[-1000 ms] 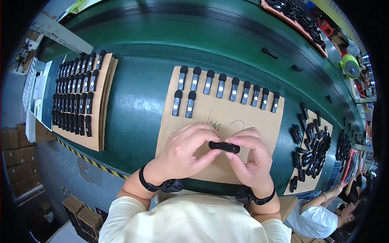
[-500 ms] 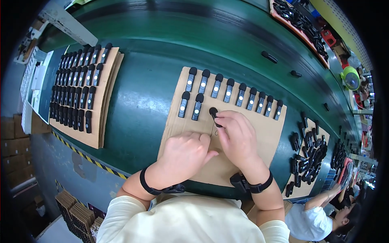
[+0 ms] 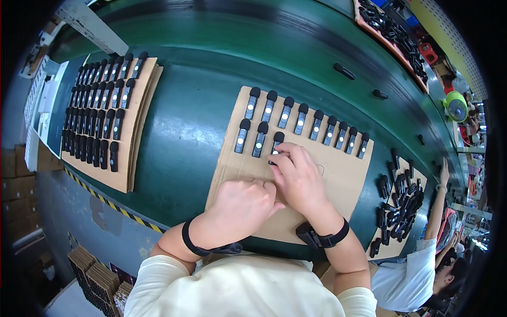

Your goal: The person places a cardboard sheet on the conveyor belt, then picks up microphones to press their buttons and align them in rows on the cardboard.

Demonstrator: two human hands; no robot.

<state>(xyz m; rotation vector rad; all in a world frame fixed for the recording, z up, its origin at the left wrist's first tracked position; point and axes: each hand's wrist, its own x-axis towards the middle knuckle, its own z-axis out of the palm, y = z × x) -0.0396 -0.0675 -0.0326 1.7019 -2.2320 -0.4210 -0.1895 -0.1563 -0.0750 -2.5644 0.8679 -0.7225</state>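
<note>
A cardboard sheet point(image 3: 335, 195) lies in front of me, carrying a full far row of small black microphones point(image 3: 285, 112) with foam tops and pale round spots. Nearer, a second row starts at the left. My right hand point(image 3: 300, 177) pinches the lower end of the third microphone point(image 3: 278, 139) in that row, its foam top pointing away from me. My left hand point(image 3: 244, 208) rests low over the sheet, just left of the right one. Its fingers are curled under, hiding whatever they may hold.
To the left, stacked cardboard sheets point(image 3: 138, 132) bear several rows of microphones. A loose pile of them point(image 3: 402, 206) lies on cardboard at the right, beside a co-worker point(image 3: 404, 280) with one arm stretched out. Single pieces point(image 3: 344, 71) lie on the green belt point(image 3: 237, 37) beyond.
My right hand has brought the microphone slightly nearer the second row and stood it in line, its pale spot now showing. My left hand stays almost still. The co-worker's arm has reached out over the belt.
</note>
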